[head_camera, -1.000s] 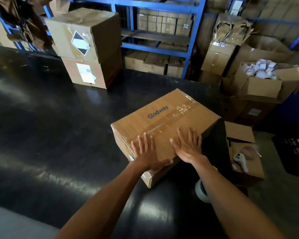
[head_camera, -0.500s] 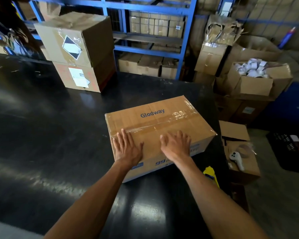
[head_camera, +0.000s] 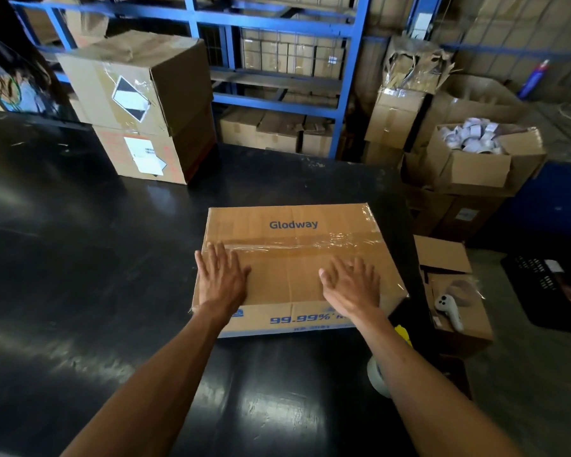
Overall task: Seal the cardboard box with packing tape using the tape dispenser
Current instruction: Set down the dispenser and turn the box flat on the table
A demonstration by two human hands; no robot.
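Black and glossy, the table (head_camera: 80, 275) carries the cardboard box (head_camera: 290, 245) near its right edge, and the long axis of the box runs from left to right in front of the person. A strip of clear tape (head_camera: 310, 244) already lies along this axis over the middle seam, wrinkled toward the right end. The left hand (head_camera: 223, 278) rests flat on the near left part of the lid, with straight, slightly spread fingers whose tips touch the left end of the strip. The right hand (head_camera: 351, 285) lies flat on the near right part, fingers also straight; neither hand holds anything. The tape dispenser (head_camera: 381, 374) is only partly visible, a pale roll and a yellow piece behind the right forearm, on the near side of the box at the table edge. I judge that the right hand is the nearer one to take it, by drawing back toward the body, while the left hand can keep the box steady.
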